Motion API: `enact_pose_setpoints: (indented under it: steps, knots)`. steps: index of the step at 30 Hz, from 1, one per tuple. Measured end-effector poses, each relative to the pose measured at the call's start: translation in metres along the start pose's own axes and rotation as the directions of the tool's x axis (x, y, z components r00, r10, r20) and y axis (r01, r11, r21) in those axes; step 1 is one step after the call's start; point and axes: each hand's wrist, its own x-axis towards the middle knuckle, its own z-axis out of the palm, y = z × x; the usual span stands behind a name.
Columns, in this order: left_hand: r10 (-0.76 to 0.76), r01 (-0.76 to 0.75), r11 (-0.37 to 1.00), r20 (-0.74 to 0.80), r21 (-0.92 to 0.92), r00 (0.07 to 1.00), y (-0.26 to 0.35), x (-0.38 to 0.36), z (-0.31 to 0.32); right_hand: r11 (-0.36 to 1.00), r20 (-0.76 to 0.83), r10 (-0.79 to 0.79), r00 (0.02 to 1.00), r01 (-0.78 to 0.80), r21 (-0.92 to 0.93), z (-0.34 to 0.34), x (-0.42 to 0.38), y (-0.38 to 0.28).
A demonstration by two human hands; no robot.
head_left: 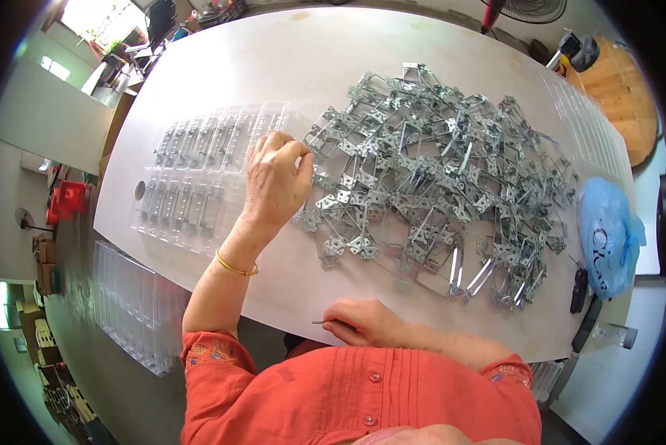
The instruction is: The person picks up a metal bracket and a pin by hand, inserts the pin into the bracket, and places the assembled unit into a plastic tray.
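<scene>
My left hand (275,178) hovers between the clear plastic tray (233,178) and a big heap of metal bracket parts (422,163). Its fingers are curled together, and what they hold, if anything, is hidden. Metal parts of the same sort lie in rows in the tray's compartments. Near the table's front edge, my right hand (366,322) is closed around a thin metal rod (317,322), whose end pokes out to the left.
The white table (273,52) carries a blue plastic bag (607,237) and a black-handled tool (579,291) at the right. More clear trays (589,119) lie at the back right. A stack of clear trays (136,304) stands below the table's left edge.
</scene>
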Motion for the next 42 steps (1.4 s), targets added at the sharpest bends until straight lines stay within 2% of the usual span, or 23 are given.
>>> enact_pose_setpoints:
  steps: [3, 5, 15, 18, 24, 27, 29, 31, 33, 37, 39, 40, 42]
  knots:
    - [-0.008, 0.01, 0.999, 0.041, -0.046, 0.999, 0.016, -0.003, 0.003, 0.999, -0.002, -0.031, 1.0, 0.031, -0.018, 0.0, -0.001, 0.003]
    - [-0.015, 0.021, 0.99, 0.042, -0.141, 0.999, 0.025, -0.006, 0.007, 0.999, -0.008, -0.034, 0.999, 0.034, -0.018, 0.0, -0.001, 0.004]
    - [0.025, -0.005, 0.97, 0.077, -0.243, 0.997, 0.057, -0.009, 0.019, 0.998, -0.044, -0.061, 0.997, 0.061, -0.003, 0.003, -0.003, 0.007]
    - [0.06, -0.045, 0.979, 0.067, -0.2, 0.996, 0.069, -0.001, 0.025, 0.999, -0.03, -0.038, 0.999, 0.038, -0.003, 0.002, -0.004, 0.006]
    - [0.042, -0.012, 0.97, 0.115, -0.244, 0.992, 0.085, 0.025, 0.045, 1.0, 0.028, 0.004, 1.0, -0.004, -0.009, 0.001, -0.005, 0.006]
    - [0.036, -0.018, 0.981, 0.092, -0.193, 0.995, 0.085, 0.042, 0.061, 1.0, 0.044, 0.022, 0.999, -0.022, -0.008, 0.002, -0.005, 0.007]
    - [0.028, -0.008, 0.992, 0.156, -0.127, 0.987, 0.082, 0.052, 0.072, 1.0, 0.037, 0.005, 0.999, -0.005, -0.009, 0.004, -0.006, 0.012]
    - [0.066, -0.049, 0.993, 0.152, -0.112, 0.986, 0.083, 0.061, 0.078, 1.0, 0.029, -0.013, 0.999, 0.013, -0.009, 0.007, -0.007, 0.016]
    - [-0.029, 0.055, 0.996, 0.342, -0.067, 0.939, 0.085, 0.069, 0.083, 0.999, 0.009, -0.032, 0.999, 0.033, -0.025, 0.008, -0.007, 0.018]
    - [-0.023, 0.047, 0.996, 0.309, -0.07, 0.951, 0.085, 0.072, 0.092, 0.997, -0.008, -0.069, 0.998, 0.069, -0.027, 0.009, -0.007, 0.019]
    - [-0.17, 0.275, 0.938, 0.413, -0.211, 0.895, 0.091, 0.076, 0.086, 0.995, -0.018, -0.094, 0.995, 0.093, -0.028, 0.008, -0.007, 0.019]
    - [-0.167, 0.272, 0.938, 0.412, -0.213, 0.896, 0.095, 0.079, 0.079, 0.995, -0.02, -0.094, 0.995, 0.094, -0.032, 0.008, -0.007, 0.019]
    - [-0.205, 0.448, 0.811, 0.535, -0.376, 0.819, 0.102, 0.081, 0.064, 0.995, -0.021, -0.099, 0.995, 0.099, -0.027, 0.009, -0.007, 0.02]
